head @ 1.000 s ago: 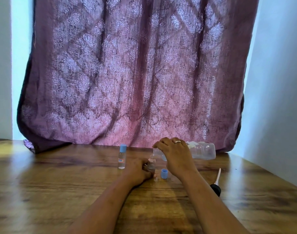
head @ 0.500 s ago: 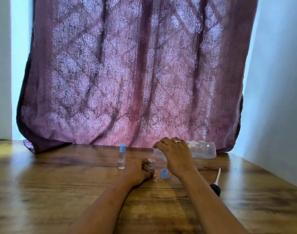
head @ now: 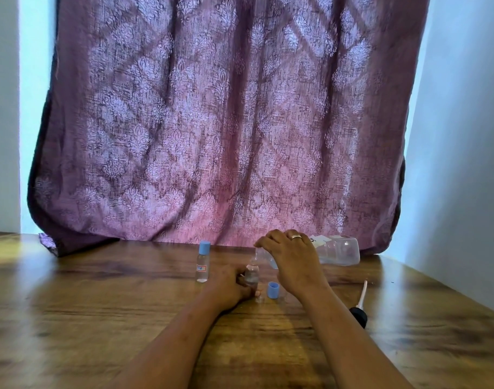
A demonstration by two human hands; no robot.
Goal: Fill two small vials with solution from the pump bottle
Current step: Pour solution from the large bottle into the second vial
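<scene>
Tipping pump bottle (head: 338, 252) slowly with right hand (head: 293, 262) curled round neck. Steady open vial (head: 252, 272), pinched by left hand (head: 229, 287), at spout's six o'clock.

A capped vial (head: 203, 265) stands left of an open vial (head: 251, 272) on the worktop (head: 99, 304). A loose cap (head: 273, 290) sits just right of the open vial, and the pump head (head: 358, 313) lies farther right.

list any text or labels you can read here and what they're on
No text reads clearly.
Capped vial: small red-bordered label, print too blurred to read.
Tipped bottle: white label with dark marks, too blurred to read.
</scene>
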